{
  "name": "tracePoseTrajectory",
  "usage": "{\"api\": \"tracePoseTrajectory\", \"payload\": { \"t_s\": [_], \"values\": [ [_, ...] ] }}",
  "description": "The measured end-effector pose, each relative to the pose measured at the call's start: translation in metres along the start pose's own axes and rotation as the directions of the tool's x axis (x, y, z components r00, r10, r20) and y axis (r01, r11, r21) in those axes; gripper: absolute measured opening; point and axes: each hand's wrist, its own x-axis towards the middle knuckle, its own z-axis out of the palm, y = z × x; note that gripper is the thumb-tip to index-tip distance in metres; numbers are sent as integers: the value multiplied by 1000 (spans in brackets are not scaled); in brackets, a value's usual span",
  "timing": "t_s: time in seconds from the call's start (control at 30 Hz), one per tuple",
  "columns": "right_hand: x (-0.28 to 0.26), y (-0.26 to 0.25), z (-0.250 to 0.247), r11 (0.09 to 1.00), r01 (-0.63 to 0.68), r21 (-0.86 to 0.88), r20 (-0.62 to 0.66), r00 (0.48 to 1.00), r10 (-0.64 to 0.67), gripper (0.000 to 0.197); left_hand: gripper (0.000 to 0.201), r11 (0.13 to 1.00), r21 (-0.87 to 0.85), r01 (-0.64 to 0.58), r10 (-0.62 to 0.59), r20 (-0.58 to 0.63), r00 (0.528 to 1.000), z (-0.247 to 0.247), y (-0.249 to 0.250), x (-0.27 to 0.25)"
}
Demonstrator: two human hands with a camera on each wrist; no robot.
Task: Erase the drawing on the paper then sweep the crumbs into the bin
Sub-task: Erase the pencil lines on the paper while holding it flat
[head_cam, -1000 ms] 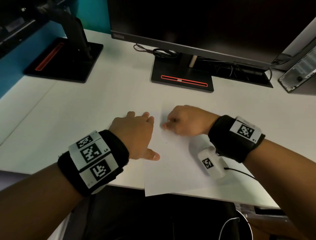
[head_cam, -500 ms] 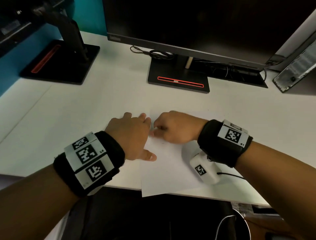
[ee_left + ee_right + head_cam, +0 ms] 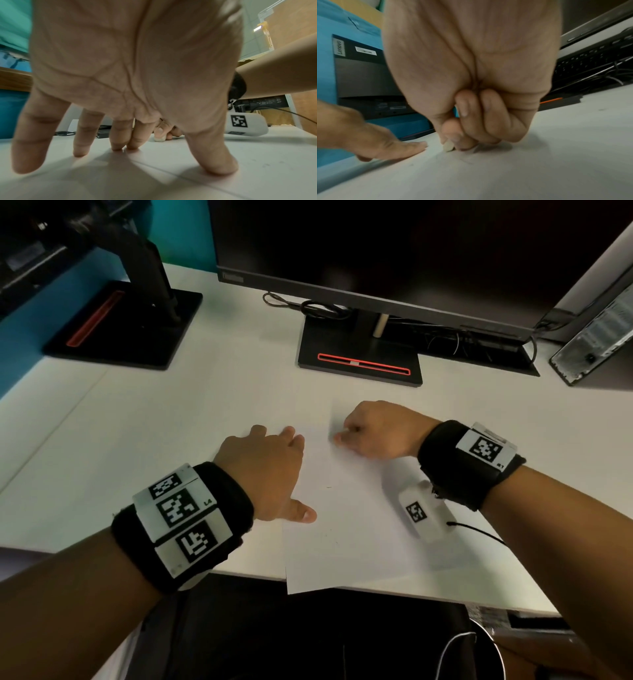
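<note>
A white sheet of paper (image 3: 346,525) lies on the white desk (image 3: 171,419), its near corner hanging over the front edge. My left hand (image 3: 263,463) presses flat on the sheet's left edge, fingers spread (image 3: 118,135). My right hand (image 3: 373,433) pinches a small white eraser (image 3: 448,147) whose tip touches the paper near its far left part; the eraser (image 3: 159,138) also shows in the left wrist view. Faint pencil marks (image 3: 465,161) and a few dark crumbs (image 3: 329,487) lie on the sheet. No bin can be made out for sure.
A monitor on a black stand (image 3: 359,354) is straight ahead, with cables (image 3: 308,306) behind it. A second monitor stand (image 3: 126,326) sits at the far left. A computer case (image 3: 596,344) stands at the far right. A round rim (image 3: 493,655) shows below the desk edge.
My right hand with the eraser has slid left and back right over the paper's upper part in a rubbing stroke. The left hand stays pressed on the sheet.
</note>
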Motion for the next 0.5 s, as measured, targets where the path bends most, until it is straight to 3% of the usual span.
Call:
{"api": "tracePoseTrajectory", "payload": {
  "t_s": [0.2, 0.33, 0.4, 0.5],
  "values": [
    [-7, -9, 11, 995, 95, 14, 69, 993, -96, 52, 114, 1000, -4, 0, 0, 4, 1000, -1, 0, 0],
    [0, 2, 2, 1000, -24, 18, -26, 999, 25, 51, 114, 1000, -10, 3, -3, 12, 1000, -1, 0, -1],
    [-1, -3, 6, 1000, 15, -2, -55, 998, -15, 50, 114, 1000, -5, 3, -3, 14, 1000, -1, 0, 0],
    [-3, -11, 12, 997, 77, 9, 27, 997, -77, 51, 113, 1000, 5, 5, -5, 15, 1000, 0, 0, 0]
  ]
}}
